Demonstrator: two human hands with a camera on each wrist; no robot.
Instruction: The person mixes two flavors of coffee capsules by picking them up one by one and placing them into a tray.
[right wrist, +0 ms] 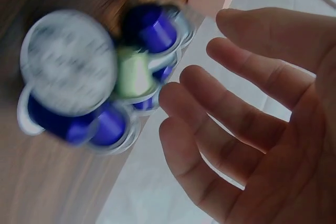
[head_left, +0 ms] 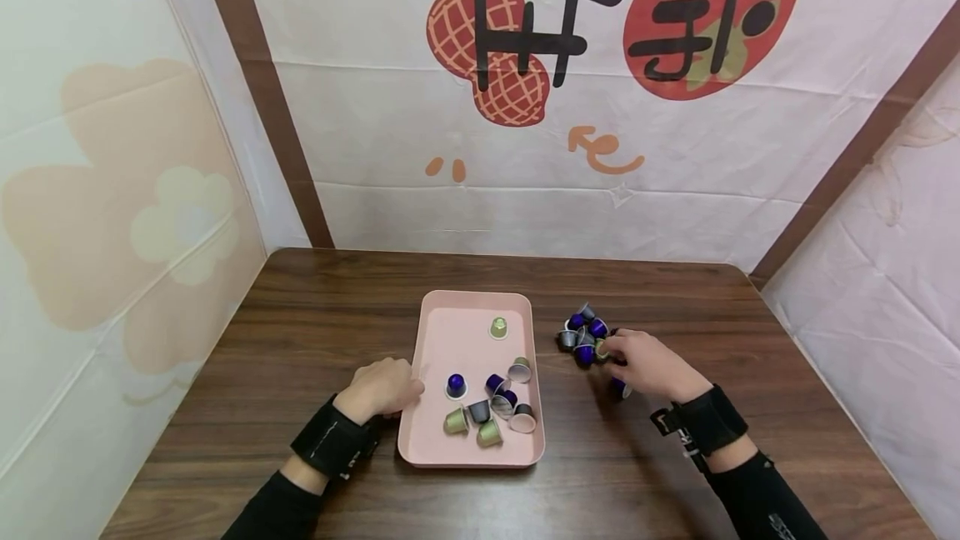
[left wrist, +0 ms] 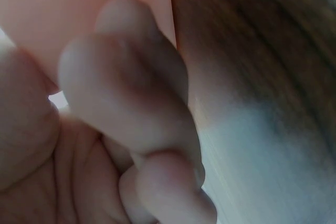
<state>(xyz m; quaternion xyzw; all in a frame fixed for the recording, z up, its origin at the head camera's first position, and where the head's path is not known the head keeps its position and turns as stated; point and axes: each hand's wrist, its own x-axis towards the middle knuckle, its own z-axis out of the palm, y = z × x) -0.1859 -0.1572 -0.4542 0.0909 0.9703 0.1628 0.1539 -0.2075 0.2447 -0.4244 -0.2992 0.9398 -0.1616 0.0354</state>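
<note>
I judge the capsules point(head_left: 583, 354), right of centre, light, stiff, dentable: pinch the sides. Right hand point(head_left: 651, 363): fingers released. Left hand point(head_left: 381, 388): fingers grasping the tray point(head_left: 459, 325).

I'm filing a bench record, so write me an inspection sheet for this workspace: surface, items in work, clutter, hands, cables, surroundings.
Surface: brown wood-grain table.
Items in work: pink tray with green, blue and grey tray capsules, some upright, others tipped over; a capsule cluster on the table to the tray's right.
Clutter: nothing seen.
Left hand: holds the tray's left edge, fingers curled.
Right hand: at the cluster, fingers loosely bent and spread; no capsule seen in its grasp.
Cables: nothing seen; each wrist wears a black band, such as the right wristband.
Surroundings: white printed cloth behind the table, pale cloth at both sides.
</note>
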